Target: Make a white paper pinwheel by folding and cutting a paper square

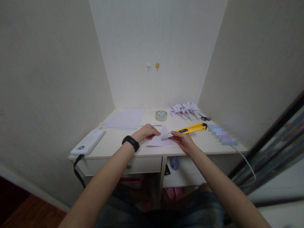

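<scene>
Counter [113, 142], pale painted wood, matte, set in a narrow alcove. At its 9 o'clock edge lies a white power bank [88, 142], smooth plastic with rounded corners, a dark cable hanging off the front. Behind it a flat sheet of white paper [126, 119]. Left hand [146, 132], black band on the wrist, rests palm down with fingers curled, pressing the near-left part of a small paper piece [160, 140], thin, pale and roughly square. Right hand [181, 139] sits at the piece's 3 o'clock, fingers closed around the blade end of a yellow utility knife [189, 128]; its long axis runs from the fingertips toward 2 o'clock, the grey blade tip over the paper's right edge. Both hands touch the piece; the right is nearer the knife. Beyond: clear tape roll [161, 115], a fan of folded paper shapes [185, 109], black scissors [205, 118].
</scene>
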The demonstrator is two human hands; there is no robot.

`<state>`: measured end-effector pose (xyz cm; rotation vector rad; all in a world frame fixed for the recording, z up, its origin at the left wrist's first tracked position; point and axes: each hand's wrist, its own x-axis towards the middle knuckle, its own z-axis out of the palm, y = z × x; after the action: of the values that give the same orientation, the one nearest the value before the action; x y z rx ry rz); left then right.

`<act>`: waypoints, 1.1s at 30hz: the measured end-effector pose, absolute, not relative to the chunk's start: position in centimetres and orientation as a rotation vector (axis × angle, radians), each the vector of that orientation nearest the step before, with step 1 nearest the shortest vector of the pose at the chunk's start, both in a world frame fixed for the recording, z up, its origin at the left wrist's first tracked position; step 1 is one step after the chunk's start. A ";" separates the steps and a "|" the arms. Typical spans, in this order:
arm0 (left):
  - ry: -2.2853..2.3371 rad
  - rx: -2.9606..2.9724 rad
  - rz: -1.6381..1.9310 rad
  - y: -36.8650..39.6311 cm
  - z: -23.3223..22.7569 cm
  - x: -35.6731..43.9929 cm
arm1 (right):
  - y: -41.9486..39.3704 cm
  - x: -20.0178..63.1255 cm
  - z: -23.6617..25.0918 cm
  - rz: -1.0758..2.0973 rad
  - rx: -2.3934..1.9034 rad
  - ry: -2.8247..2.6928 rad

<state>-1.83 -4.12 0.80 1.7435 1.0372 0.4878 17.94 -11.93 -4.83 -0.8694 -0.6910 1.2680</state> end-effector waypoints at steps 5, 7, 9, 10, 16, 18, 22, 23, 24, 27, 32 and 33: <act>1.025 1.716 0.552 -5.1 0.4 -1.6 | -11.8 18.2 -5.1 1.250 -0.862 -0.689; 1.016 1.691 0.537 -5.4 0.3 -1.5 | -11.7 18.3 -5.2 1.243 -0.857 -0.689; 1.017 1.660 0.527 -5.5 0.1 -1.2 | -11.7 18.3 -5.2 1.238 -0.853 -0.690; 1.013 1.651 0.528 -5.6 -0.2 -1.0 | -11.7 18.3 -5.2 1.237 -0.853 -0.692; 0.899 1.839 0.662 -4.7 -2.1 -0.3 | -12.1 18.2 -4.9 1.225 -0.856 -0.719; 0.901 1.981 0.693 -4.1 -2.5 -0.5 | -12.5 18.1 -4.8 1.218 -0.857 -0.744; 0.840 2.124 0.679 -3.1 -2.6 -1.4 | -13.3 18.1 -4.7 1.174 -0.891 -0.853; 0.828 2.132 0.683 -2.9 -2.5 -1.6 | -13.5 18.0 -4.8 1.172 -0.907 -0.886; 0.824 2.141 0.687 -2.8 -2.5 -1.8 | -13.7 18.0 -4.8 1.176 -0.923 -0.919; 0.820 2.176 0.673 -2.7 -2.4 -2.1 | -14.0 17.9 -4.8 1.192 -0.961 -0.994; 0.772 2.181 0.634 -3.0 -2.1 -2.2 | -13.9 18.0 -4.7 1.202 -0.952 -1.006; 0.750 2.164 0.630 -3.1 -2.1 -2.2 | -13.9 18.0 -4.6 1.204 -0.947 -1.001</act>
<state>-2.19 -3.08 -2.06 2.1641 0.7497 0.6300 17.96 -13.88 -4.65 -0.9473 -1.0008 1.2037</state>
